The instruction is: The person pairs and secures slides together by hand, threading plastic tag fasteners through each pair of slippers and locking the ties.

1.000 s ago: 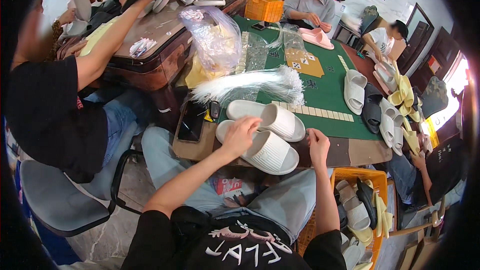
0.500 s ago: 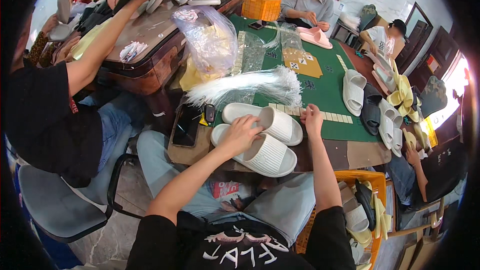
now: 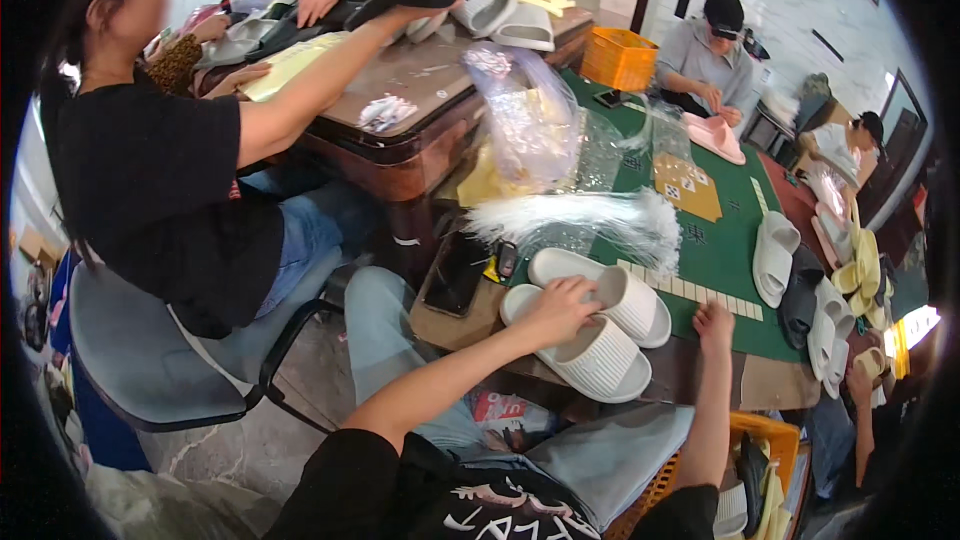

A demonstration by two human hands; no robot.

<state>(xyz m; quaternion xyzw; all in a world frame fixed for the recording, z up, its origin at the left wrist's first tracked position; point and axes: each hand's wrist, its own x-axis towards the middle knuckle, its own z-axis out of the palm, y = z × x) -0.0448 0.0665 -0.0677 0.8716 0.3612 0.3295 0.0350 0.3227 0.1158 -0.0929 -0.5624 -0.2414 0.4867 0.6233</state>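
Note:
A pair of white slide sandals (image 3: 598, 364) with ribbed straps lies side by side at the front table edge. My left hand (image 3: 562, 312) rests on the pair from the left, fingers bent and closed over the inner edges where the two sandals meet. Whatever is under its fingertips is hidden. To the right of the sandals, my right hand (image 3: 713, 324) is raised a little, its fingers curled together in a pinch near the row of cream rectangles (image 3: 690, 288). Anything in that pinch is too small to make out. Behind the sandals lies a bundle of thin white plastic strands (image 3: 585, 224).
A black phone (image 3: 455, 275) and a key fob (image 3: 506, 260) lie left of the sandals. Beyond are a clear plastic bag (image 3: 525, 125) and the green mat (image 3: 725, 275). More slides (image 3: 775, 258) stand at right. An orange crate (image 3: 780, 432) holds slides. People sit around.
The view has swung left, so the table sits further right in the picture. My left hand stays on the sandals; my right hand stays pinched, slightly further from them.

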